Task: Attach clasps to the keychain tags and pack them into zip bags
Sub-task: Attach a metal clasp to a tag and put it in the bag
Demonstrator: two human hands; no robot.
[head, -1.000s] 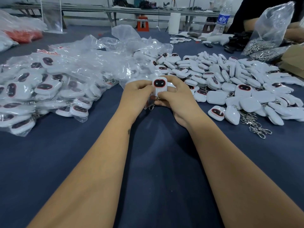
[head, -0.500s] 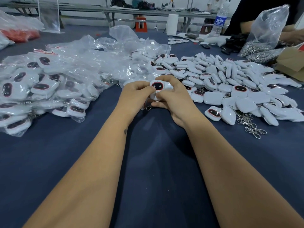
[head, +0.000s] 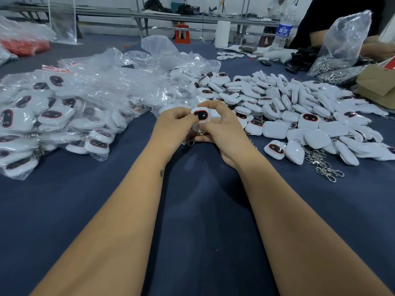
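A dark blue table [head: 196,221] fills the view, and its widest bare stretch lies in the near half, on both sides of the two forearms. On the left, a broad heap of bagged tags [head: 64,116] in crinkled clear plastic runs toward the middle. On the right, a pile of loose tags [head: 299,110] spreads toward the far right edge; these are white, rounded-square shells, some showing a dark oval face ringed in red. At the pile's near edge a tangle of metal clasps [head: 322,163] lies on the cloth. Farther back on the right stands a clear bag of clasps [head: 333,58], with a water bottle [head: 283,30] beside it.

Both arms reach straight forward and meet between the two heaps. The left hand [head: 173,129] and the right hand [head: 222,133] pinch a single keychain tag [head: 201,115] between curled fingers and thumbs, its dark face turned toward the camera. A small metal ring [head: 190,142] hangs just below the hands, and its join to the tag is hidden.
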